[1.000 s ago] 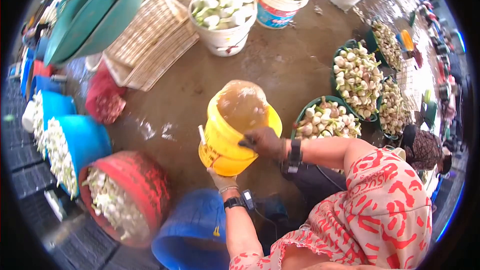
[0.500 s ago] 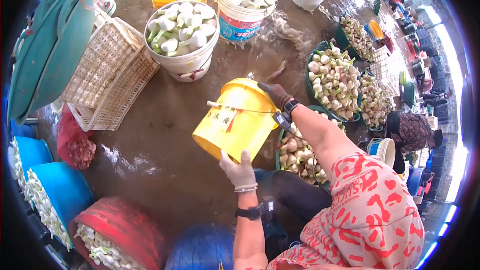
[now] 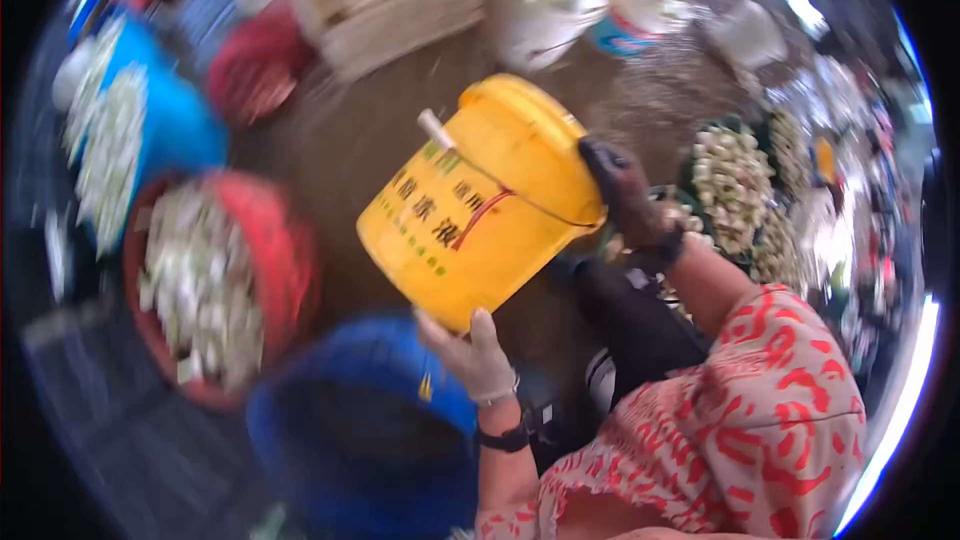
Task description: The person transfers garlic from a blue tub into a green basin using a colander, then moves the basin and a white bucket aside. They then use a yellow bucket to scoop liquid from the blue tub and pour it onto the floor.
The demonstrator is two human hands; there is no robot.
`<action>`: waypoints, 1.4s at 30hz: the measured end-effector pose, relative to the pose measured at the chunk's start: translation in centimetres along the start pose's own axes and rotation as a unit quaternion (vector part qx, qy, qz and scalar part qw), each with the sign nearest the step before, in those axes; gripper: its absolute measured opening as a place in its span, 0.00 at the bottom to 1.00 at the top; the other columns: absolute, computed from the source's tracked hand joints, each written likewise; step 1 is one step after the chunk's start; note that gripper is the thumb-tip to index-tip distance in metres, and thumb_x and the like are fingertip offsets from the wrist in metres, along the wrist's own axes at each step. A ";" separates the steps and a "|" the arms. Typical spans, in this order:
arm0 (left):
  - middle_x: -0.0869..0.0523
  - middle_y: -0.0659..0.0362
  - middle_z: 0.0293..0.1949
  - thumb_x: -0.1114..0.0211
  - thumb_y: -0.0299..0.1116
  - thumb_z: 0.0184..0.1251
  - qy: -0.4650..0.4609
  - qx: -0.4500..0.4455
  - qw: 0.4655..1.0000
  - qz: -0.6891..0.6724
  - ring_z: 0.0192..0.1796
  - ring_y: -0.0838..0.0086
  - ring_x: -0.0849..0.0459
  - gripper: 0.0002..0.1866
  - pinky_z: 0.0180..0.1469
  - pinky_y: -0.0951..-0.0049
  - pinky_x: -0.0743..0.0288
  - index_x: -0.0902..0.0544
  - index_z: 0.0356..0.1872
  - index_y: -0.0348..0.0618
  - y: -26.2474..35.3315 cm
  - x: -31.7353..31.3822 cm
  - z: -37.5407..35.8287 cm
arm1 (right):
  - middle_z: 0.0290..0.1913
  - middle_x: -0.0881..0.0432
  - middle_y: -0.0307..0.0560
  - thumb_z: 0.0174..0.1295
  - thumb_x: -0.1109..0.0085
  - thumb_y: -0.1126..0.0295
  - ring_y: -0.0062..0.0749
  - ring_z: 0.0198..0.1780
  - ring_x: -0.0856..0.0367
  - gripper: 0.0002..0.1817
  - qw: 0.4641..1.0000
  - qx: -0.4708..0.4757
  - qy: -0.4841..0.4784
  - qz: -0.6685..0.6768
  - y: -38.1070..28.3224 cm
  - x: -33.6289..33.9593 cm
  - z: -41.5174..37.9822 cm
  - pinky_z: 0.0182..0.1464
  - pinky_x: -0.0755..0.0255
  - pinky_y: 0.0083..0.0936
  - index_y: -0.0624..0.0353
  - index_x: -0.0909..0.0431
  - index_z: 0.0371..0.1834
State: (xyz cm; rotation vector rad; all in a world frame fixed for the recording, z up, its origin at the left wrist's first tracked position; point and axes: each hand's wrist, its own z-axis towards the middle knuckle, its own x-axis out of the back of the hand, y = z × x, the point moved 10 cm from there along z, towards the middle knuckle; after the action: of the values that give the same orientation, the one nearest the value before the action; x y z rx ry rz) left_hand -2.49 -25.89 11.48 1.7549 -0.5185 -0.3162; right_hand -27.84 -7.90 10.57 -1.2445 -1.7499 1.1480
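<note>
A yellow bucket (image 3: 490, 200) with dark printed characters hangs tilted in front of me, its inside hidden from view. At its lower end my left hand (image 3: 470, 355), in a pale glove, holds the base edge. My right hand (image 3: 625, 190), in a dark glove, grips the bucket near its rim on the right. A wire handle with a white grip (image 3: 436, 130) lies across the bucket's side. Below and left of the bucket stands a large blue tub (image 3: 370, 420), blurred, with a dark interior.
To the left a red tub (image 3: 290, 260) holds pale cut pieces, beside a blue tub (image 3: 185, 130) of similar pieces. White crates (image 3: 400, 0) and a bucket of garlic (image 3: 550, 10) stand at the top. Garlic heaps (image 3: 735, 175) lie at right.
The view has swung left and down, bringing the blue and red tubs further into sight. Both hands still hold the yellow bucket, which now appears larger and shows more of its printed side.
</note>
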 end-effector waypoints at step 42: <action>0.31 0.52 0.63 0.54 0.54 0.70 0.352 0.224 0.738 -0.529 0.61 0.57 0.30 0.31 0.63 0.52 0.37 0.36 0.65 0.41 -47.7 41.6 -10.0 | 0.35 0.18 0.59 0.61 0.46 0.51 0.49 0.35 0.21 0.21 0.739 0.197 -0.448 -0.462 34.0 -51.2 -30.4 0.40 0.29 0.38 0.60 0.19 0.40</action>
State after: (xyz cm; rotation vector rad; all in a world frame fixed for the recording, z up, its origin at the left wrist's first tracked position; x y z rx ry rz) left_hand 46.51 -29.57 -29.70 2.3049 1.1163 -0.2710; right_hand 26.26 -43.59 -11.92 0.6079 -2.1427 1.4013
